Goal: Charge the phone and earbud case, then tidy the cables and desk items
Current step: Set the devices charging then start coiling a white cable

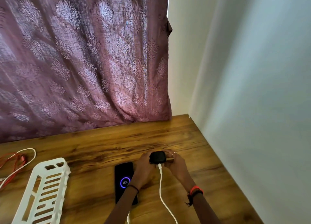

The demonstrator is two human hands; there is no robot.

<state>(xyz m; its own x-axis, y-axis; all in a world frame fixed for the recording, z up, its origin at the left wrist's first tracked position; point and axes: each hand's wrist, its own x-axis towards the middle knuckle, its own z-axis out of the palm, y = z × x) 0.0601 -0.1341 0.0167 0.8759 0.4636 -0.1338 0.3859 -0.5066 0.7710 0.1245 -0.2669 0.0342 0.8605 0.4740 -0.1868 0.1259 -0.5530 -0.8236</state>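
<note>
A black earbud case (157, 157) sits on the wooden desk (104, 144), held between both hands. My left hand (144, 168) grips its left side and my right hand (175, 163) grips its right side. A white cable (162, 190) is plugged into the case's near face and runs down off the frame's bottom edge. To the left lies a black phone (123, 173), screen up, showing a charging ring with 80%. My left forearm covers its lower right part. A second white cable shows just below the phone at the bottom edge.
A white slotted plastic basket (43, 190) lies at the lower left. Loose red and white cables (18, 159) lie at the far left edge. A purple patterned curtain (84, 64) hangs behind the desk; a pale wall (252, 106) borders the right side.
</note>
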